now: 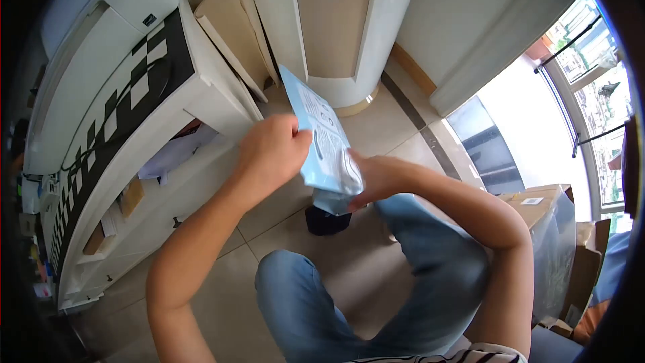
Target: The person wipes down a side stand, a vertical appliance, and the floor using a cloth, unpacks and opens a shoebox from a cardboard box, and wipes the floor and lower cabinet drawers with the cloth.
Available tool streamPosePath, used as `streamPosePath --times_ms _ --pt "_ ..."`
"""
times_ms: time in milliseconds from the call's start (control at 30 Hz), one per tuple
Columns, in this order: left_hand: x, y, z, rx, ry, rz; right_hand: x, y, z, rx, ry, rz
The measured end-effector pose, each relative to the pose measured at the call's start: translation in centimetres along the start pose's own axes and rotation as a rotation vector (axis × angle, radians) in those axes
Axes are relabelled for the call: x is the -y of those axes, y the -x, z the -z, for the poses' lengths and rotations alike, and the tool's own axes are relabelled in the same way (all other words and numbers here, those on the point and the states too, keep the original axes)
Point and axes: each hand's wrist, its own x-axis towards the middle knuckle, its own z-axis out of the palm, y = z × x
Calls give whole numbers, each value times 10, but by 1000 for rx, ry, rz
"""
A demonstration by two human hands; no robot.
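A light blue printed packet [324, 138] is held up between my two hands, above the tiled floor. My left hand [274, 154] is closed on its left edge. On the lower right side of the packet, my right hand [379, 176] grips it with the thumb below and the fingers partly hidden behind it. The packet's lower end looks crinkled and bulging. Directly beneath it a small dark object [327, 220] is partly covered by the packet; what it is I cannot make out.
On the left stands a white cabinet [222, 104] with open shelves and a white machine [114, 20] on top. A tall white and beige unit [334, 33] rises ahead. Cardboard boxes [537, 205] lie at the right, near a window. My knees are below my hands.
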Motion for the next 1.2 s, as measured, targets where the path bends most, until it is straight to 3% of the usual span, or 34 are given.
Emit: streamPosePath --times_ms 67,133,267,333,367,433,533,567,600,667,700,767,867,933,1067,1200 --pt "4 -26 -7 -34 29 62 12 -25 5 97 -10 -32" --pt "13 -52 -12 -186 199 121 19 -47 25 170 -361 -201" --pt "11 -79 -19 -197 215 251 -14 -121 14 138 -474 -89" --pt "20 -85 -26 -278 354 308 -35 -170 -7 -392 -196 282" --pt "21 -81 -27 -269 305 326 -42 -179 -7 -397 -205 285" --pt "15 -49 -22 -363 142 -15 -48 -189 -11 -426 -440 206" --pt "6 -5 18 -615 -427 -714 -44 -160 -15 -378 -495 262" --pt "4 6 38 -679 -644 -888 -53 -152 -23 -366 -545 189" --pt "4 13 53 -743 -696 -1013 -63 -139 -31 -356 -592 117" --pt "-3 24 87 -892 -768 -1175 -83 -93 -37 -342 -398 -41" --pt "-11 29 101 -1005 -800 -1152 -102 -70 -50 -386 -321 -55" --pt "-25 38 130 -1025 -938 -903 -117 -9 -55 -356 -191 -191" --pt "-5 10 148 -965 -833 -841 -109 70 -54 -452 -324 -390" --pt "14 2 153 -923 -640 -767 -107 89 -53 -437 -179 -405" --pt "10 5 145 -884 -732 -857 -97 51 -76 -436 -6 -169" --pt "7 13 145 -829 -743 -661 -62 -54 -145 -150 198 -52"
